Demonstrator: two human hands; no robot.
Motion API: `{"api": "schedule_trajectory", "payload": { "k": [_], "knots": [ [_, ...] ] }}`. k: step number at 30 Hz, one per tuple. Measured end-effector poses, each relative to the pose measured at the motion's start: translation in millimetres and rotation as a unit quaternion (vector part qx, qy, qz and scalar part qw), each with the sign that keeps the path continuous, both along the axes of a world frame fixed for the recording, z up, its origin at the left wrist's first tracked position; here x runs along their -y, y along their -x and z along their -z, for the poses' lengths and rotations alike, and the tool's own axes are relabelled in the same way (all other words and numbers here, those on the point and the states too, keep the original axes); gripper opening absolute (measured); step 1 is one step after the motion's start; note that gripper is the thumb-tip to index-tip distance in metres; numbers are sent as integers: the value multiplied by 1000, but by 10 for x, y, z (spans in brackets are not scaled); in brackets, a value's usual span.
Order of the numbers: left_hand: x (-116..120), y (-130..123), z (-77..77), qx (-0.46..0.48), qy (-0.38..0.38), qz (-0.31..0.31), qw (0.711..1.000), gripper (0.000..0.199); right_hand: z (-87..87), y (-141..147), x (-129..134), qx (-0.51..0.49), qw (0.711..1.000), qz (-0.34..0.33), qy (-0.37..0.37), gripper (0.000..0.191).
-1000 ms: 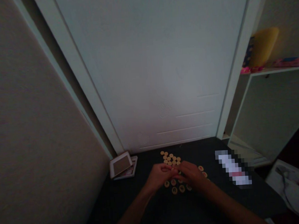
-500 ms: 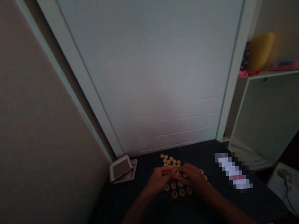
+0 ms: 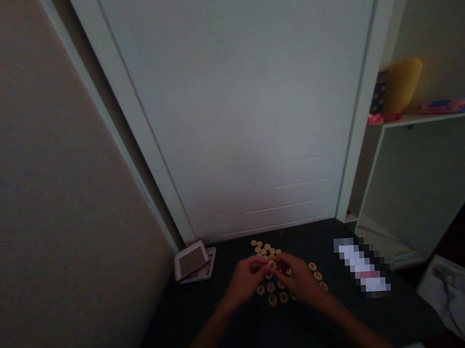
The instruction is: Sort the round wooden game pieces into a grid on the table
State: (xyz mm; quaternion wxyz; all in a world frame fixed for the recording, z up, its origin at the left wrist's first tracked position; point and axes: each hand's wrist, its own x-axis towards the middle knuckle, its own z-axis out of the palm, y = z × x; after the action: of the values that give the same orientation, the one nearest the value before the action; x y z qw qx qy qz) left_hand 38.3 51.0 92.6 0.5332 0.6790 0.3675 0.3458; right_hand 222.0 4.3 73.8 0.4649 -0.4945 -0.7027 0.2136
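Between the fingertips of both my hands is a round wooden Chinese chess piece (image 3: 272,265), its dark-marked face partly in view. My left hand (image 3: 245,280) is closed in a pinch on its left side. From the right, my right hand (image 3: 300,278) pinches the same piece. Just below the hands lie several marked pieces (image 3: 272,299) in loose rows, some with red marks and some with dark ones. Behind my fingers sits a cluster of pale discs (image 3: 267,247), partly hidden. Right of my right hand, more red-marked pieces (image 3: 318,276) form a slanting line.
All of this rests on a dark table (image 3: 225,330) against a white door panel (image 3: 245,116). Two stacked frames (image 3: 192,262) lie at the back left. A blurred-out pale object (image 3: 362,266) lies at the right. Beyond stands a shelf (image 3: 428,118) with a yellow object.
The piece in my fingers now shows its face more plainly. My right hand has shifted and uncovers more of the red-marked line. The view has moved slightly.
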Motion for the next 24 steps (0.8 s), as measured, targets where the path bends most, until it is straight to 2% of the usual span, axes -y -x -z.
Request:
{"api": "schedule_trajectory", "payload": {
  "k": [7,13,16,20,24],
  "knots": [
    [77,12,-32,2,-7,-32,999,38,-145,25,55,-75,995,9,69,26],
    [151,44,89,39,0,-19,999,39,-82,124,85,-142,986,12,84,32],
    [195,27,109,37,-13,-32,999,41,-57,181,90,-175,980,15,92,36],
    [242,-13,57,26,-43,-62,997,41,-58,250,85,-194,975,38,102,41],
    [252,-6,-10,12,-75,-64,995,35,-73,268,82,-199,974,38,107,42]
  ]
}}
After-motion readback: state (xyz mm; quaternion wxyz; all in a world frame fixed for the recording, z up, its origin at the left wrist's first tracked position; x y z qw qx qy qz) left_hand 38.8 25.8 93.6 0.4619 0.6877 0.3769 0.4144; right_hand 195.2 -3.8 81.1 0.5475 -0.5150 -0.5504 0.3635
